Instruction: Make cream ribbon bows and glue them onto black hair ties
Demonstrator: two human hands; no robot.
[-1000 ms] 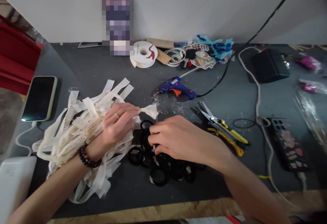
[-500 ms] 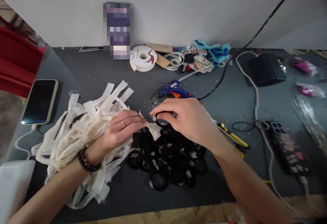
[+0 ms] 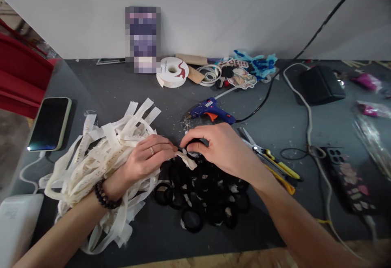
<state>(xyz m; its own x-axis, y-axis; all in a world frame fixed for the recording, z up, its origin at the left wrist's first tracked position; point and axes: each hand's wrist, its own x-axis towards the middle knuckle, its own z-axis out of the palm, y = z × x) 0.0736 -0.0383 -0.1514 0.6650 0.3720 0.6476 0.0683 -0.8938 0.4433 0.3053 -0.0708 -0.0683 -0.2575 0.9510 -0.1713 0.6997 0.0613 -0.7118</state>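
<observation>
The left fingers pinched a cream bow, its long axis slanting from their tips toward the person's near right, its visible wing pointing just below the right thumb. The right fingers gripped a black band right beside the bow; one second earlier they were reaching into the black pile beneath.

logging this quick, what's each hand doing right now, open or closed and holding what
Left hand: closed, fingertips pinching the white bow.
Right hand: closed, thumb and fingers gripping a black band.
</observation>
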